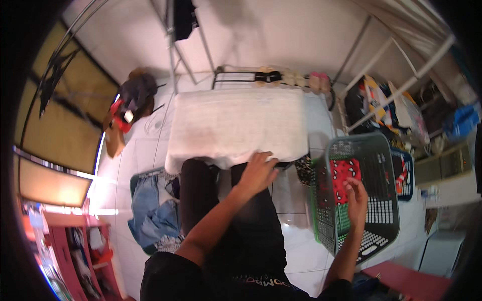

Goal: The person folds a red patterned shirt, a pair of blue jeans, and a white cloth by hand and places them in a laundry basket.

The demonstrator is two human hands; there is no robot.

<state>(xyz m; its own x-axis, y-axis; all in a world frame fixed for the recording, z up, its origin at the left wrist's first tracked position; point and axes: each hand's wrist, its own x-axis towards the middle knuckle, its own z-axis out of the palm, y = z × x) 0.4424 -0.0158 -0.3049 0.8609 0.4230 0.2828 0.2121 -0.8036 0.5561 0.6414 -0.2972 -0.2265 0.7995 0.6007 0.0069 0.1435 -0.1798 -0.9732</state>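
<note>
A low table covered with a cream cloth (239, 124) stands before me. My left hand (260, 171) rests at the cloth's near edge with its fingers apart, holding nothing. Over the grey-green plastic laundry basket (384, 161) on the right is my right hand (356, 195), its fingers loosely bent and nothing in them. A folded red cloth with a black and white pattern (344, 175) lies in that basket, just beyond the right hand. Whether the fingers touch it I cannot tell.
To the left, a basket holds light-blue denim (150, 210). Shoes (288, 77) stand on a metal rack (235, 79) beyond the table. Metal frame bars (399, 88) and a smaller blue basket (408, 188) are at the right. A red cabinet (58, 240) stands at lower left.
</note>
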